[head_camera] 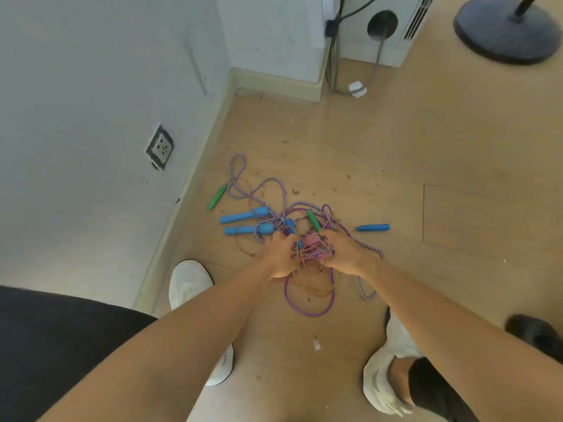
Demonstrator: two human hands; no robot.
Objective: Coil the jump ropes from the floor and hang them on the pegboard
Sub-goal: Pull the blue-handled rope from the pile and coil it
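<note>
A tangle of jump ropes [307, 287] lies on the wooden floor in front of me: purple, striped purple-and-white and thin yellow cords. Blue handles [243, 216] lie left of the heap, a lone blue handle [372, 227] lies to its right, and a green handle [217, 197] rests near the baseboard. Another green handle [313, 220] sticks up just beyond my fingers. My left hand [278, 257] and my right hand [341, 252] are both closed on the knotted cords, with pink handles [309, 243] between them. No pegboard is in view.
A white wall with a socket [160, 146] runs along the left. A white appliance [374, 28] with cables stands at the back, and a round black stand base [505, 28] sits at the far right. My white shoes [189, 281] flank the heap. Small debris dots the floor.
</note>
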